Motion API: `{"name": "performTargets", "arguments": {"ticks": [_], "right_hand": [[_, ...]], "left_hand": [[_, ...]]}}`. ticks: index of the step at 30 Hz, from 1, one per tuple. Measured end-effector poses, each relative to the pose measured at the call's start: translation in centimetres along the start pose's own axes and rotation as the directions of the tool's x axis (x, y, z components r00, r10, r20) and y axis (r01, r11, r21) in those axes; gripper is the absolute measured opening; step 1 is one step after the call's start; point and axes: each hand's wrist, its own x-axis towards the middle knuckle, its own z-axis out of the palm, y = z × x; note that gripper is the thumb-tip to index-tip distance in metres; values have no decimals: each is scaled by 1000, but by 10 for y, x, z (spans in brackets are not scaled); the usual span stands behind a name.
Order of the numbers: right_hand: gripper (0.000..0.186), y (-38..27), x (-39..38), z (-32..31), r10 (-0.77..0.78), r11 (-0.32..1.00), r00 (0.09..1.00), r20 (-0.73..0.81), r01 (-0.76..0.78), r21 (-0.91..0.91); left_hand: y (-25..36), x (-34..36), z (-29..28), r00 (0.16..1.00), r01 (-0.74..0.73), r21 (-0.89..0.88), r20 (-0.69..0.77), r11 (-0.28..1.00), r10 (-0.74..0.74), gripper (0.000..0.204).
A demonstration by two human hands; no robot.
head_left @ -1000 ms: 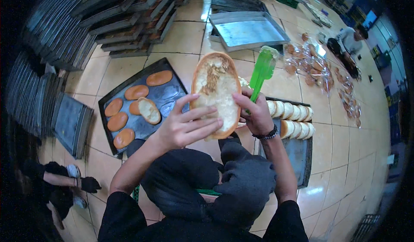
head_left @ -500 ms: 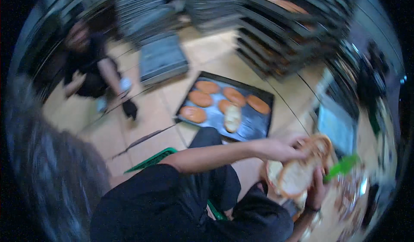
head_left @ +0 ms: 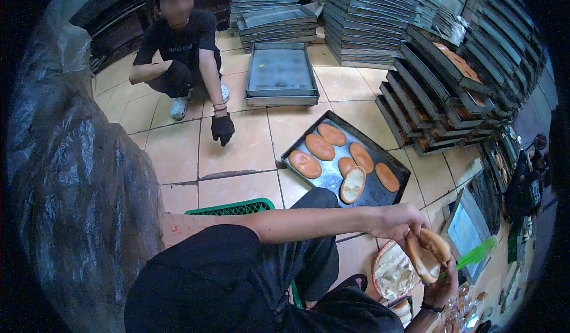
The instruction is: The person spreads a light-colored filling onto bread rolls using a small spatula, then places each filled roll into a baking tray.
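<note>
A split oval bun (head_left: pixel 425 256) is partly folded, its pale cut faces showing. My left hand (head_left: pixel 402 221) is closed on its upper edge, fingers pinching the crust. My right hand (head_left: pixel 441 288), with a dark band at the wrist, is closed at the bun's lower end. A bright green flat tool (head_left: pixel 475 253) sticks out past my right hand; its other end is hidden. Just left of the bun stands a red-rimmed bowl (head_left: pixel 376 272) of pale cream (head_left: pixel 396 269). Farther off, a dark baking tray (head_left: pixel 380 199) bears several brown buns and an opened half (head_left: pixel 352 184), cut side up.
A co-worker (head_left: pixel 181 51) squats at the far left, one black-gloved hand (head_left: pixel 222 129) hanging down. Metal trays (head_left: pixel 282 75) are stacked behind. Tilted tray stacks (head_left: pixel 415 104) stand at right. A green basket (head_left: pixel 231 207) lies by my left arm, and wrapped packages (head_left: pixel 469 306) at lower right.
The view has swung, so the co-worker and trays show farther right. The bun, spread wide before, is now folded more closely between my hands. The cream bowl is less covered.
</note>
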Motion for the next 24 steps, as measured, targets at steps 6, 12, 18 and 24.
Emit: {"name": "performTargets", "arguments": {"ticks": [6, 12, 18, 24], "right_hand": [[34, -14, 39, 44, 124, 887, 987, 106, -62, -457], [30, -24, 41, 35, 102, 827, 995, 11, -79, -557], [22, -23, -19, -85, -99, 714, 957, -273, -123, -689], [24, 65, -67, -223, -297, 127, 810, -506, -492, -861]], "left_hand": [[20, -12, 1, 981, 168, 680, -187, 713, -53, 88], [-17, -5, 13, 965, 261, 303, -67, 916, -253, 69], [-60, 3, 8, 982, 52, 165, -188, 985, -21, 53], [-100, 20, -35, 1000, 2, -189, -14, 982, -4, 79]]}}
